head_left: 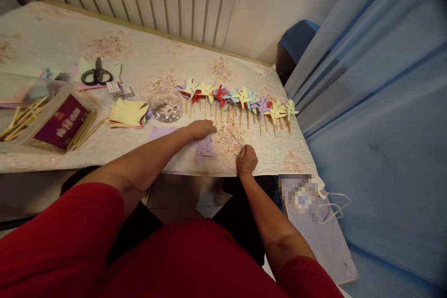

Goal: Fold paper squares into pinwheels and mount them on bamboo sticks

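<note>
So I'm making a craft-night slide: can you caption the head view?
Left hand presses a purple pinwheel flat while the right hand grips a stick beside a finished row of pinwheels.

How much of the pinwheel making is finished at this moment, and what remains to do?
Done: a row of finished pinwheels on sticks lies along the table. In hand: the left hand presses a purple pinwheel flat, and the right hand holds a thin stick beside it. Probably left: yellow paper squares and loose sticks are unused.
</note>
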The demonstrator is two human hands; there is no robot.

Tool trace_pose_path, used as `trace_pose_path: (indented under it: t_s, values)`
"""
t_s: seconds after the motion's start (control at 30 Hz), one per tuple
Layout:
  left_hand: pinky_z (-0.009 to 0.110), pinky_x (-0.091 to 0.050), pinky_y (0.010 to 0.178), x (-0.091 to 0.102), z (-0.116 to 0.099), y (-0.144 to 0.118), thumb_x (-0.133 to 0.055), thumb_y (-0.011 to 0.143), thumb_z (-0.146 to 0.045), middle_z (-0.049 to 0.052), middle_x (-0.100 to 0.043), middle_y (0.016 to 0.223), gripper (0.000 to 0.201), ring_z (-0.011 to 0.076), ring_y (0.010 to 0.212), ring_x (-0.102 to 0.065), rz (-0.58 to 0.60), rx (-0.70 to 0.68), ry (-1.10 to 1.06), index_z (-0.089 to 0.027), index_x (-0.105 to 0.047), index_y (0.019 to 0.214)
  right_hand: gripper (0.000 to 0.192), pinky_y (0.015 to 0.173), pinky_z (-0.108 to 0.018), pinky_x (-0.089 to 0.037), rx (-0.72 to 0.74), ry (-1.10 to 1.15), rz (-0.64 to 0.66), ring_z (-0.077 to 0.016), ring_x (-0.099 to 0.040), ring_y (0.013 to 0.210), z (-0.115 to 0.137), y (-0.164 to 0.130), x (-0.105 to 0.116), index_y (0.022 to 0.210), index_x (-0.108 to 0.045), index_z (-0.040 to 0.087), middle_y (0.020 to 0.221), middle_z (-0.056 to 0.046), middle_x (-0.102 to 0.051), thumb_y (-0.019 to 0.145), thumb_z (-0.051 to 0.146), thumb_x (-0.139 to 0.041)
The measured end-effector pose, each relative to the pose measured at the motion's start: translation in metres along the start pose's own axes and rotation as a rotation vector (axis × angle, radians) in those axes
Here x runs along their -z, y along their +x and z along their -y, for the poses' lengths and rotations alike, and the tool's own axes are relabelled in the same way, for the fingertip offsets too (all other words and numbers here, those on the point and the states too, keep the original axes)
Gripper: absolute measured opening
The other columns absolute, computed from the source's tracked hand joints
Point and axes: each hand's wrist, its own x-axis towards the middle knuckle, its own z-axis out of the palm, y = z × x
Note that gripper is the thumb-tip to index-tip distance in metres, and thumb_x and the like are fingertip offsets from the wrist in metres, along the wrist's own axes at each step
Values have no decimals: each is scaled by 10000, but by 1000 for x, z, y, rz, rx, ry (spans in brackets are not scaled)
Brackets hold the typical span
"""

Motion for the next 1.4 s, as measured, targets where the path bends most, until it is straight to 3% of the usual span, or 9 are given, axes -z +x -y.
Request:
trace_pose_path:
  t_s: [0.27,0.63,0.87,1.17,1.4]
  values:
    - [323,-427,757,-6,3,9,-547,768,-125,64,-628,929,185,217,909,-609,6,11,17,-242,-688,798,292,724,-305,-372,29,-23,-45,-211,-549,810,1,0,1,939,-634,186,896,-92,-645,973,254,-352]
    - [367,-407,773,6,-6,11,-507,829,-172,108,-641,1013,203,264,990,-607,88,-45,177,-230,-699,860,309,752,-318,-365,8,-32,-14,-222,-549,833,2,-1,1,962,-639,178,915,-98,-652,980,266,-343]
    - [394,-394,791,16,-3,7,-519,831,-155,139,-642,1010,191,285,1060,-545,63,-208,339,-213,-686,758,303,756,-309,-365,5,-24,-2,-212,-546,852,1,0,1,973,-636,169,925,-100,-643,982,255,-346]
    - [355,-355,722,30,13,-19,-531,808,-90,133,-666,863,186,264,923,-536,44,-228,329,-198,-666,741,288,716,-293,-351,43,-90,-72,-189,-540,794,-3,0,-5,936,-641,164,874,-73,-649,984,236,-366]
    - [328,-355,711,37,13,-52,-485,795,-41,115,-653,789,203,248,876,-529,8,-84,216,-177,-628,750,269,703,-293,-344,41,-103,-74,-188,-547,798,-2,1,-5,944,-645,164,883,-70,-664,976,223,-385]
